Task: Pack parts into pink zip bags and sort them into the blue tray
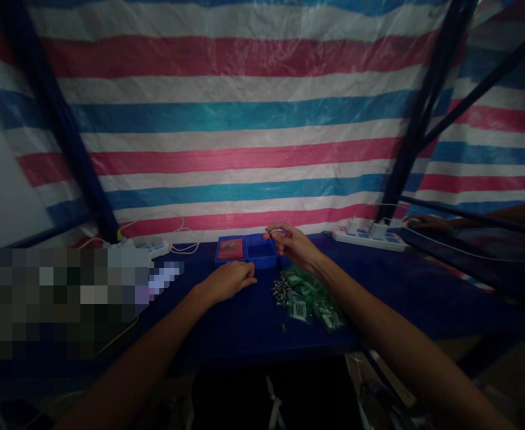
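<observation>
My right hand is raised over the blue bins, its thumb and fingertips pinched together around something too small to make out. Lower and to its left, my left hand rests by the front of the bins with curled fingers; whether anything is inside them is hidden. A red packet lies in the left blue bin, while the blue bin beside it sits under my right fingertips. Below my right hand are a heap of small metal fasteners, green-tinted plastic bags and a clear bag of parts.
One small loose part lies near the table's front edge. White power strips stand at the back right and back left with trailing cords. Blue frame posts flank the striped sheet. Another person's hand shows at far right.
</observation>
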